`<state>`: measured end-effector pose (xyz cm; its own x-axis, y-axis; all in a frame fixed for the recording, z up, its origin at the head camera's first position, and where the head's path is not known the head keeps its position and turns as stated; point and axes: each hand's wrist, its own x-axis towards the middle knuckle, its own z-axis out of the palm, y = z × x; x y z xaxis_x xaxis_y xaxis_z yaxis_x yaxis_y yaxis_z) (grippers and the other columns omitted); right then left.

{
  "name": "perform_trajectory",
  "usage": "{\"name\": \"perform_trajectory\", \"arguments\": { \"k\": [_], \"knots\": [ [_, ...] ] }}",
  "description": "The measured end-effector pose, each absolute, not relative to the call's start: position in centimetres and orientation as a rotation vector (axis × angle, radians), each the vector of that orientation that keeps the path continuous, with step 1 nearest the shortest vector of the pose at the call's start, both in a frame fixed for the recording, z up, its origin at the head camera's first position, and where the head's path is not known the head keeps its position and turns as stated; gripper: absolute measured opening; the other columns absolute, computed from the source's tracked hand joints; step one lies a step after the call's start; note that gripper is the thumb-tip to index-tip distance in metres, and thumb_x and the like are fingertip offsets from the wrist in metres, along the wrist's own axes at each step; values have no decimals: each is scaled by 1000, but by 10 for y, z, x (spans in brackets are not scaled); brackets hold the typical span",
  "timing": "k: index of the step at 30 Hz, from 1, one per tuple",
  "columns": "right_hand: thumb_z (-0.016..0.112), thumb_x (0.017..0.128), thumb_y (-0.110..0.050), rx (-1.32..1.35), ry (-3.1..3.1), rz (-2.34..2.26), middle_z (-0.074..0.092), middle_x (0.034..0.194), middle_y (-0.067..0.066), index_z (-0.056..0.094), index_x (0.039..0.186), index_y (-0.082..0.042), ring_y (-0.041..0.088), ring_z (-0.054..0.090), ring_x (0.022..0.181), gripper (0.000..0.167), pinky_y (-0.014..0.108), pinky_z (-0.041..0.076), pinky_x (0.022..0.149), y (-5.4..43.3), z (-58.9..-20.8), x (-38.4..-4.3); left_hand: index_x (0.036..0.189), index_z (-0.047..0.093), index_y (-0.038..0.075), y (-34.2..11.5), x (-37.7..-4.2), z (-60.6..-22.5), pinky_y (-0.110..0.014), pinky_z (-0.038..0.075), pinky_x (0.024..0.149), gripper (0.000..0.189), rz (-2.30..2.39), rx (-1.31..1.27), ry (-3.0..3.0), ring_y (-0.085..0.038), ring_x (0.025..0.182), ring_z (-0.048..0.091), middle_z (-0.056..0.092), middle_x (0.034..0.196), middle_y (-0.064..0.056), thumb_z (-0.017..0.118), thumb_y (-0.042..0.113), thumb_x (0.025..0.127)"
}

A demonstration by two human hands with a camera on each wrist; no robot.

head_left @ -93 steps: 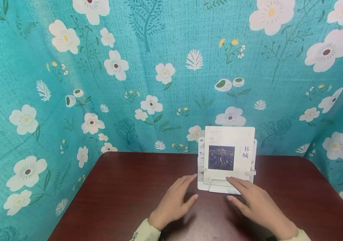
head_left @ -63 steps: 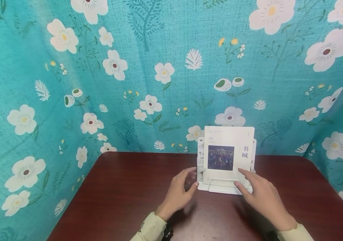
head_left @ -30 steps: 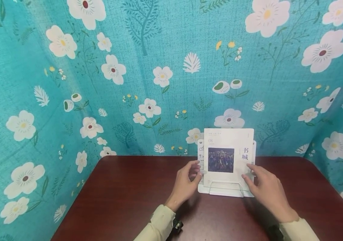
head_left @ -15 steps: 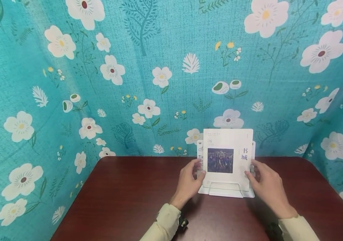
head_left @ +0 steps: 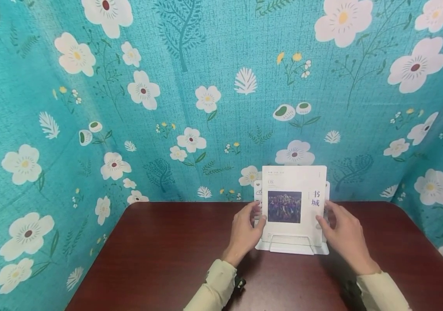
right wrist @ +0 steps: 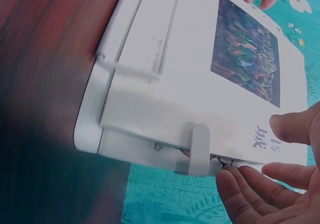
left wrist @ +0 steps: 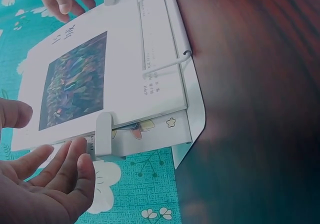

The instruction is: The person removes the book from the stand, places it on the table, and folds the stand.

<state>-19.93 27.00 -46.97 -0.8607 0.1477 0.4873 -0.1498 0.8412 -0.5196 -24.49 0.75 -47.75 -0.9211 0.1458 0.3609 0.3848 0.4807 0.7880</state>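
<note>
A white book (head_left: pixel 310 179) with a dark picture on its cover leans upright on a white book stand (head_left: pixel 260 246). My left hand (head_left: pixel 243 231) is at the book's left edge, its thumb over the cover and its fingers loosely bent beside the edge. At the right edge, my right hand (head_left: pixel 347 233) has its thumb over the cover near the printed characters, with fingertips close by the edge. Both wrist views show the fingers relaxed. The stand's white clips (left wrist: pixel 104 135) overlap the book's sides, and its wire holder (right wrist: pixel 130 71) crosses the lower cover.
Behind the book, a printed white sheet or booklet (left wrist: pixel 150 134) with small drawings sticks out at the sides. The stand rests on a dark red-brown table (head_left: pixel 167 250). A teal flowered curtain (head_left: pixel 225 129) hangs close behind the table's far edge.
Both hands have moved in from in front of the stand to the book's two side edges, thumbs coming over the cover. The book and stand stay in place.
</note>
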Motion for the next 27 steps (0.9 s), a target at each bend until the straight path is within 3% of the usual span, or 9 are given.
{"name": "perform_trajectory", "arguments": {
  "k": [3,5,11,27],
  "knots": [
    [78,90,-9,-8,-2487,809,69,109,30,57,138,10,42,69,89,56,60,60,75,270,-469,-201,139,64,11,9,-247,-478,-34,61,94,40,-1416,-448,-2481,-18,110,75,74,121,-6,67,18,99],
    [77,91,-9,-15,-2484,844,68,113,31,56,139,10,46,70,94,56,64,59,81,270,-468,-202,139,64,11,9,-248,-479,-33,61,95,40,-1426,-438,-2480,-17,110,75,74,121,-5,67,18,100],
    [74,94,-10,-42,-2484,910,68,117,32,56,140,9,49,70,103,54,63,59,86,272,-467,-205,140,63,12,11,-250,-478,-34,61,96,41,-1427,-414,-2498,-14,109,75,75,120,-4,67,19,100],
    [69,98,-12,-129,-2468,987,70,114,33,63,128,12,46,70,99,39,61,59,83,273,-469,-215,128,72,9,15,-255,-478,-37,62,89,31,-1435,-359,-2466,-13,100,77,77,111,-4,70,18,98]
  ]
}}
